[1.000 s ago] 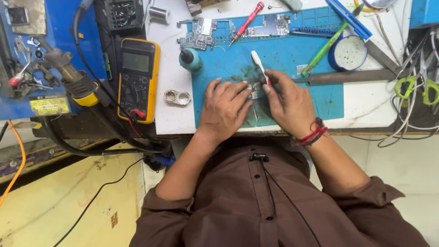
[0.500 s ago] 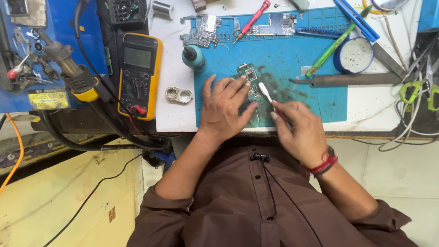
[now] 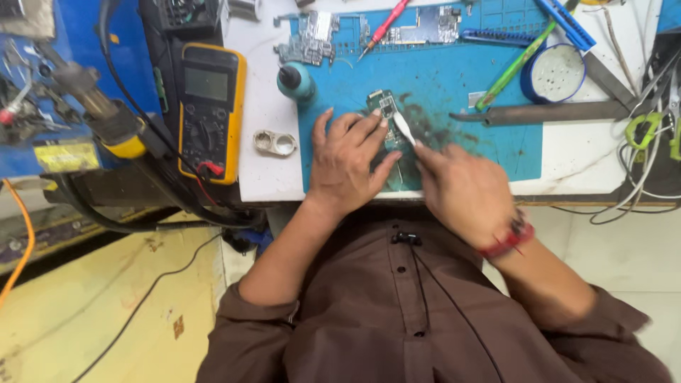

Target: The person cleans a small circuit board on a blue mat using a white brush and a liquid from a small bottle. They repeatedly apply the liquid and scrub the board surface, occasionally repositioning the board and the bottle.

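Far left of the bench, around 9 o'clock from my hands, there's the hot air gun (image 3: pixel 99 117) with its yellow collar, and just past it my yellow multimeter (image 3: pixel 210 110) lying face up with the leads trailing off the edge. Next over, a small metal camera frame (image 3: pixel 274 143) sits on the white benchtop (image 3: pixel 262 177), and a teal dropper bottle (image 3: pixel 295 80) stands at the corner of the blue repair mat (image 3: pixel 482 142).

My left hand (image 3: pixel 347 167) is flat on the mat, fingers spread, pinning down the small green circuit board (image 3: pixel 386 117), which sits at about 1 o'clock from that hand, near the front middle of the mat. My right hand (image 3: pixel 461 191) is pinched closed around a thin white-tipped tool (image 3: pixel 404 128), its tip touching the board at 11 o'clock from my knuckles. The hand is a bit blurred.

Up at 12 o'clock there are more boards (image 3: pixel 433 25) and a red screwdriver (image 3: pixel 383 28). Off at 2 o'clock, a green tool (image 3: pixel 514 67), a round blue tin (image 3: pixel 553 73) and a long grey metal bar (image 3: pixel 546 113).
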